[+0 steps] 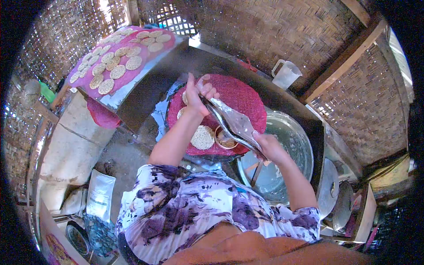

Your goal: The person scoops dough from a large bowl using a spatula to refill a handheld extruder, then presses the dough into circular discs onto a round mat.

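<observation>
A flat, floppy-looking sheet (pixel 234 118), smeared whitish with a dark shiny edge, slants between my two hands; its exact kind does not show. My left hand (pixel 201 93) is at its upper end, fingers curled around the edge and thumb raised. The lower end is gripped by my right hand (pixel 270 148). Beneath it a round red cloth (pixel 247 97) carries a pale speckled flat round (pixel 202 137) and a small bowl (pixel 222 142) with brownish contents. More pale rounds at the cloth's left side are partly hidden by my left forearm.
Several similar rounds (pixel 117 71) lie on a pink cloth (pixel 148 55) at the upper left. A large metal basin (pixel 302 145) with cloudy liquid stands at my right. A clear plastic pitcher (pixel 288 74) sits on the back ledge. Woven walls (pixel 265 31) surround the space. A white sack (pixel 100 194) is at lower left.
</observation>
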Tool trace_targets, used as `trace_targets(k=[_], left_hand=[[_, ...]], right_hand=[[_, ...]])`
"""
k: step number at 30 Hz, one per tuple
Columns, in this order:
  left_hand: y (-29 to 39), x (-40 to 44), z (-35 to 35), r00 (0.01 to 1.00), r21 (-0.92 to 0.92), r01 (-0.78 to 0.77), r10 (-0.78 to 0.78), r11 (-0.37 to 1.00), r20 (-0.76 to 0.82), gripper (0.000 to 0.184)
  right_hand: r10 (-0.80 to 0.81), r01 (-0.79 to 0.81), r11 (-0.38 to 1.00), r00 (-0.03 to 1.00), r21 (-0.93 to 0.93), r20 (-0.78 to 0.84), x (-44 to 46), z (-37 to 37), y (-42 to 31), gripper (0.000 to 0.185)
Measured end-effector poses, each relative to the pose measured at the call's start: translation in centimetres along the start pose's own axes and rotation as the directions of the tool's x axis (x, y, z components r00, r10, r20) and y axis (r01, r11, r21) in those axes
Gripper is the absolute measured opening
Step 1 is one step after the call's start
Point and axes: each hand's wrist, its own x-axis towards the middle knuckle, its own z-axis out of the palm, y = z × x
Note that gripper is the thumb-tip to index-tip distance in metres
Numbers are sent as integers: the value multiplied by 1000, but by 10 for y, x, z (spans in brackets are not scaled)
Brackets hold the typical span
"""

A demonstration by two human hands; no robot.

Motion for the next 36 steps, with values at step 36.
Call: trace_targets(k=[36], left_hand=[[-71,0,-51,889,832,394,-391,390,-237,37]], right_hand=[[-215,235,969,950,69,-227,-14,-16,17,35]])
